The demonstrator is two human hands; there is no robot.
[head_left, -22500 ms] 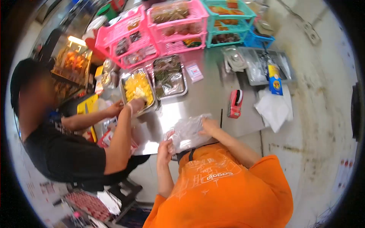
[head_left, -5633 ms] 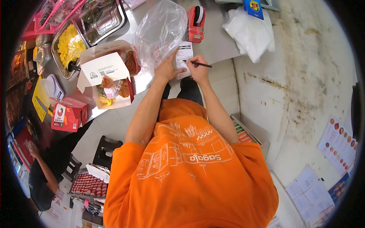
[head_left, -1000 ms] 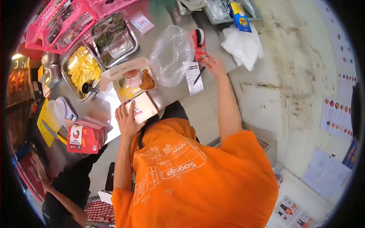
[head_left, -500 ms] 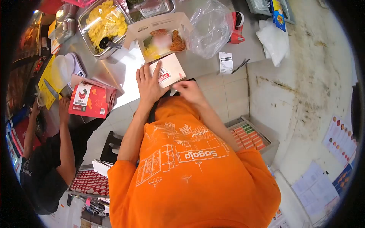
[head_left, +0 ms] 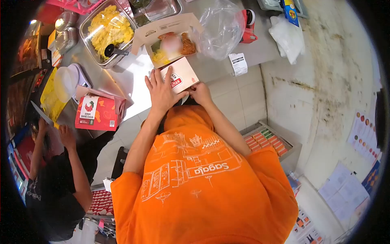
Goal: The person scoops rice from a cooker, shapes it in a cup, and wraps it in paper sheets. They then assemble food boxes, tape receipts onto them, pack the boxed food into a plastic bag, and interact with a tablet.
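Note:
A cardboard food box [head_left: 164,30] stands unfolded on the counter, with fried chicken [head_left: 187,44], yellow scrambled egg [head_left: 159,56] and a whitish mound inside. Its printed lid [head_left: 187,73] hangs toward me over the counter's near edge. My left hand [head_left: 161,91] lies on the lid's left part, fingers spread, thumb along the near edge. At the lid's near right corner, my right hand [head_left: 200,94] has its fingers closed on the edge. What lies under those fingertips is partly hidden.
Left of the box are a tub of scrambled egg [head_left: 109,30] with a black-handled utensil [head_left: 115,50] and a red printed box [head_left: 97,114]. A clear plastic bag [head_left: 221,30] and receipt [head_left: 238,64] are to the right. A co-worker's hand holds a knife [head_left: 41,113] at far left.
My right hand has moved up and left onto the lid's corner. My left hand stays on the lid. The co-worker's knife has shifted left and down.

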